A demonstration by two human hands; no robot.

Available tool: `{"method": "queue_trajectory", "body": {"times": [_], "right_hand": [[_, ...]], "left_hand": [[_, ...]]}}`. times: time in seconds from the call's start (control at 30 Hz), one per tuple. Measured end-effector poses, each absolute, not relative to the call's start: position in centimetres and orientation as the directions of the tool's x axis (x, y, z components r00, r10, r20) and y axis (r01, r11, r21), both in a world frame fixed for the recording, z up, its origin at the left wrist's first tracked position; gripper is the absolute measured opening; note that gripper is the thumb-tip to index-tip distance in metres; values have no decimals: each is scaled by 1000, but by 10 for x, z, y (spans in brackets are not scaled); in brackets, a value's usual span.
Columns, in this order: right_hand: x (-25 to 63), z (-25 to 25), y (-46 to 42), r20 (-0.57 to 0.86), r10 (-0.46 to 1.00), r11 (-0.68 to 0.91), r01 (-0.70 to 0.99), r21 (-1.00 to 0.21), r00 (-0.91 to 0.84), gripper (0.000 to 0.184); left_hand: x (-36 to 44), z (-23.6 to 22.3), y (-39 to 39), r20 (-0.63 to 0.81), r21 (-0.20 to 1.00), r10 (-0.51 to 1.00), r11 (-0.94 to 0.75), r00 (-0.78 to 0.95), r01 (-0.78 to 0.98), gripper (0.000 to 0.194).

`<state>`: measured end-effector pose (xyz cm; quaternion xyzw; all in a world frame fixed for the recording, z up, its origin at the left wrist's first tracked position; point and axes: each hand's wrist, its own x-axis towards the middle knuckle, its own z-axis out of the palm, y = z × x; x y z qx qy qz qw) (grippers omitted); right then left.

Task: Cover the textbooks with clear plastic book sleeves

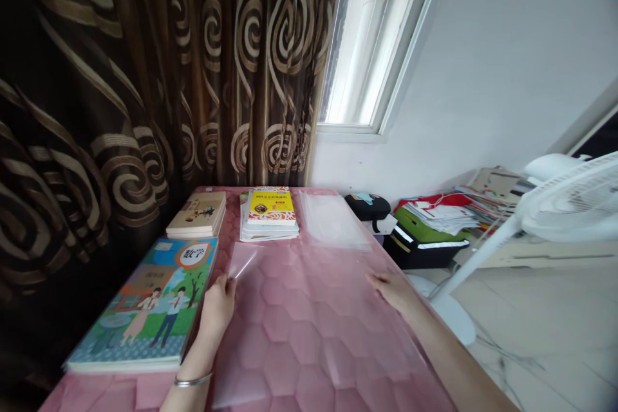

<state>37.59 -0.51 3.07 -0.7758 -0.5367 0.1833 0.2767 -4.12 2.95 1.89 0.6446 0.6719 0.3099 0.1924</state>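
Note:
A large clear plastic sheet [294,328] is spread in front of me over the pink tabletop, its left edge lifted and catching the light. My left hand [219,302], with a silver bangle on the wrist, pinches that left edge. On the opposite side, my right hand [391,290] has its fingers closed at the sheet's right part; the exact grip is blurred. Just left of my left hand lies a large textbook [149,309] with two figures on its cover. Beyond the sheet is a pile of more clear plastic sheets [333,222].
Further back on the pink tablecloth [111,393] are a stack of beige books [197,214] and a stack topped by a yellow-and-white book [271,207]. A patterned curtain [251,64] hangs behind. To the right stand a white fan [497,244] and a black case [369,206].

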Motion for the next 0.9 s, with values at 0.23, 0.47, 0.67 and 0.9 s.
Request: {"method": "queue_trajectory", "body": {"times": [0.23,0.47,0.67,0.9], "right_hand": [[382,8,-4,56,955,-233,855,-464,291,37],[367,2,-9,43,930,-328,878,-349,365,27],[368,2,-6,18,938,-326,897,-298,347,26],[334,14,-12,221,924,-302,950,-81,313,40]], "left_hand": [[-37,15,21,193,310,981,-40,-22,950,31],[-35,14,20,199,196,980,-30,-10,980,34],[-36,11,19,203,166,979,-43,8,985,31],[-33,8,20,369,138,926,-131,71,982,34]]}}
